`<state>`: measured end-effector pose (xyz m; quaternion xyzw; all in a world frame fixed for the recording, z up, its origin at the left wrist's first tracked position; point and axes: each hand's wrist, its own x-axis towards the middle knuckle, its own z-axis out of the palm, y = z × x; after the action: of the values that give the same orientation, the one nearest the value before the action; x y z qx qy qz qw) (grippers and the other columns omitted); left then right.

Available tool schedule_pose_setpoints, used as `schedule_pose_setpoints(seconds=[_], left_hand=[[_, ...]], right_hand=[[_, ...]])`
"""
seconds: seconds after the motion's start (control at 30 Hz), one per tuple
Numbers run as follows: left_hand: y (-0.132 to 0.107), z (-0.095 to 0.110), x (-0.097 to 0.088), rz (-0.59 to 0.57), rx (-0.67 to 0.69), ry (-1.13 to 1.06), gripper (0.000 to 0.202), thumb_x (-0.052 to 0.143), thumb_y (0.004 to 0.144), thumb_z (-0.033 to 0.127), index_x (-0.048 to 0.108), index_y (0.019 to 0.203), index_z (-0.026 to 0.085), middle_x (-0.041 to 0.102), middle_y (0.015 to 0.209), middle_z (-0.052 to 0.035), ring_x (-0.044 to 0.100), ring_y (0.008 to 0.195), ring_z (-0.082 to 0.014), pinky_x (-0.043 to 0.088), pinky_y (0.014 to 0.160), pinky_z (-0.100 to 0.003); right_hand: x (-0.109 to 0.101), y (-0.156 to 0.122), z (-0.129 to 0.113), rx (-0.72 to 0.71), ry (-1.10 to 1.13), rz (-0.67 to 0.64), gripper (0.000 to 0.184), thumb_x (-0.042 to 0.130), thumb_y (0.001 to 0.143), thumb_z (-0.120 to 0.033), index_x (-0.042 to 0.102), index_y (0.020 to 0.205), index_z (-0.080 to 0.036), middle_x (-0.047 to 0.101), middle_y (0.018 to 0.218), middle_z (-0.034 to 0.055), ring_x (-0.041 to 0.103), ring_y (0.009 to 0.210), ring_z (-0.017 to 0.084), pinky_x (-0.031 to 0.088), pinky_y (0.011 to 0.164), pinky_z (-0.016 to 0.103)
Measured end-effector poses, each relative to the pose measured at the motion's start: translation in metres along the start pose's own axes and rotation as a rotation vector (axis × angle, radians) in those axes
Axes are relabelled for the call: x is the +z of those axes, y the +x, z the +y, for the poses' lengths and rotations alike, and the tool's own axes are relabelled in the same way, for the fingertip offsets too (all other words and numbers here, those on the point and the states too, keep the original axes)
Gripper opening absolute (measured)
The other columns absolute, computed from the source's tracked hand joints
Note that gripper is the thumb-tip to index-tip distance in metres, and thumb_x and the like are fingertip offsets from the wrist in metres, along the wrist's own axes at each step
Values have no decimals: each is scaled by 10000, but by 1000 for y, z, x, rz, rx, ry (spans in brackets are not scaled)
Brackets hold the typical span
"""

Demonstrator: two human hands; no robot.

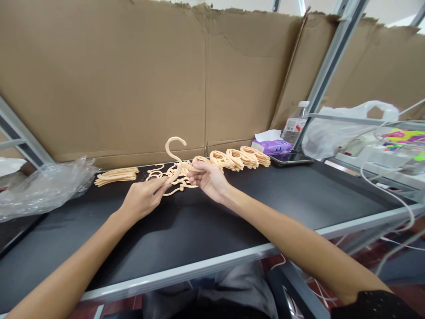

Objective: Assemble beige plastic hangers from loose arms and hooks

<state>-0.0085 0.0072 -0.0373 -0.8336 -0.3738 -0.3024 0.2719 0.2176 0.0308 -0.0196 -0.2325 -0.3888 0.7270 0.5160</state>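
A cream-coloured plastic clothes hanger (168,149) is held up over the table, its curved hook pointing upward. My left hand (143,197) is closed on the hanger's left arm. The fingers of my right hand (210,180) pinch its right arm. Behind and below the hands lies a loose pile of cream hooks (181,188), partly hidden by them. To the right stand several stacks of cream looped pieces (235,159) in a row. A flat stack of long cream pieces (117,175) lies to the left.
The black table (186,230) has a metal front edge. Crumpled clear plastic (49,188) lies at left. At back right are a purple tissue pack (272,146), a water bottle (295,126) and a dark phone or tablet (292,158). Cardboard (139,79) walls the back.
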Motion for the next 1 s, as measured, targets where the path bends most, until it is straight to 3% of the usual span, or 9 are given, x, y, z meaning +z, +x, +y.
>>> schedule_pose_setpoints(seconds=[0.2,0.37,0.67,0.8,0.9,1.0], left_hand=[[-3,-6,0,-19,-7,-8,244,479,986,292,690,948,176,731,755,-30,621,589,-127,396,545,-226],[-4,-7,1,-15,-5,6,247,475,989,294,691,973,177,730,755,-26,607,574,-119,394,543,-222],[-5,-6,3,7,5,24,278,469,990,301,693,1115,194,747,804,-41,656,633,-134,438,558,-214],[-6,-6,3,70,0,55,284,532,961,311,683,1178,208,770,894,-54,694,681,-154,464,585,-224],[-3,0,0,87,-1,20,270,566,940,339,690,1131,193,772,918,-63,704,719,-168,481,624,-235],[3,10,-5,5,-21,-91,222,543,946,345,683,901,178,727,749,-29,653,623,-140,455,587,-226]], right_hand=[[-1,-1,0,-43,-51,-91,96,672,753,-184,658,843,-153,701,661,24,626,600,120,497,613,230],[-2,-1,0,-25,-61,-91,30,635,800,-191,639,809,-163,698,642,21,624,564,122,497,586,229],[0,1,-3,94,-30,59,181,521,876,-132,639,739,-130,690,596,52,643,526,132,531,549,229],[0,1,-3,100,-11,100,195,521,877,-107,632,717,-122,694,595,58,648,519,127,531,522,207],[1,0,2,110,-45,61,150,550,872,-106,637,750,-117,706,611,67,662,531,136,544,526,212],[4,-3,9,158,-94,-17,94,580,861,-111,646,794,-109,721,642,72,684,564,149,570,565,236]])
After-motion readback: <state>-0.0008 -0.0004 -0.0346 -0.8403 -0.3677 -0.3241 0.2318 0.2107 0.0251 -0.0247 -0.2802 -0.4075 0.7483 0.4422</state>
